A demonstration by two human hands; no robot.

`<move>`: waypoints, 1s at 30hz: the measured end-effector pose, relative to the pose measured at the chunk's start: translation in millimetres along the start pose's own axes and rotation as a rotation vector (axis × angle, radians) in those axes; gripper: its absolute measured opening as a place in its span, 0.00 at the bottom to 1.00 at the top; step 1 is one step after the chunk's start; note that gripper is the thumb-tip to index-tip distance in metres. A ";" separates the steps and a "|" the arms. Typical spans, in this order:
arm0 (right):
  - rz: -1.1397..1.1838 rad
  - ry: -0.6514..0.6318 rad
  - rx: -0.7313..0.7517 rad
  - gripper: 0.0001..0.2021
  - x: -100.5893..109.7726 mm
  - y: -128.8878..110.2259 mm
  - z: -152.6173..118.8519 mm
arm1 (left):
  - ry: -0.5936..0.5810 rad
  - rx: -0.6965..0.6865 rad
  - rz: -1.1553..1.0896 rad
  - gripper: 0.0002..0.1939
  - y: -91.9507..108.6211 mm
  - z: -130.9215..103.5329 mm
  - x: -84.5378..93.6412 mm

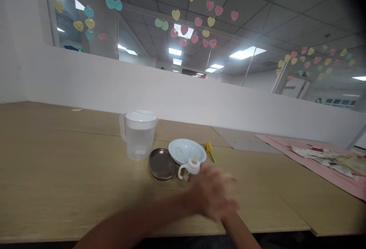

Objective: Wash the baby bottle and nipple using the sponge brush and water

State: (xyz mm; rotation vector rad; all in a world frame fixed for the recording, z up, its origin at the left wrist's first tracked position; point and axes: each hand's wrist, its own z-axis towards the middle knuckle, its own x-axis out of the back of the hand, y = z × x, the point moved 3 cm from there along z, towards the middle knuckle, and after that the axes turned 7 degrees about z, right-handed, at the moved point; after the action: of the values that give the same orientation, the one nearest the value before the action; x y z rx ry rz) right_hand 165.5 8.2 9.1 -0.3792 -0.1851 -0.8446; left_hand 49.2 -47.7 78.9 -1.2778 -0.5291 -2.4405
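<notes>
My left hand (207, 190) reaches in from the lower left and lies across my right hand (228, 206), just right of a baby bottle. Both are smeared by motion, and the left covers much of the right, so their fingers do not show clearly. The baby bottle (193, 166) has a white collar and a white side handle; its lower right part is hidden behind my left hand. Behind it sits a white bowl (178, 144) with a small clear piece inside. A shallow metal dish (162, 164) is left of the bottle.
A lidded clear plastic pitcher (140, 138) stands at the left of the dish. Right of the bowl lies a yellow sponge brush (209, 149) with a green handle. A pink cloth (278, 146) with papers covers the table's right side. A white wall (171, 93) runs along the back.
</notes>
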 end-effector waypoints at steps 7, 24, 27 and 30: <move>0.075 -0.064 0.054 0.20 -2.3 0.1 0.3 | 0.308 0.123 -0.036 0.29 -69.7 -20.2 -12.6; 0.029 -0.070 0.093 0.19 -1.5 -4.1 0.7 | 0.469 0.391 -0.472 0.19 -70.2 -18.3 -26.7; -0.011 -0.079 0.081 0.19 -1.5 -3.0 1.2 | 0.447 0.360 -0.422 0.25 -71.2 -20.3 -29.5; -0.044 -0.036 0.035 0.15 1.3 -0.8 1.3 | 0.423 0.320 -0.361 0.35 -70.8 -22.1 -37.0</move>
State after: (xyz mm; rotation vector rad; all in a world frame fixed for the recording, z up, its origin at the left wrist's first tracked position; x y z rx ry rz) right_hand 165.6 7.3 10.9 -0.3587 -0.2425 -0.8770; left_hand 21.4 8.3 24.5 -0.5523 -1.0427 -2.6589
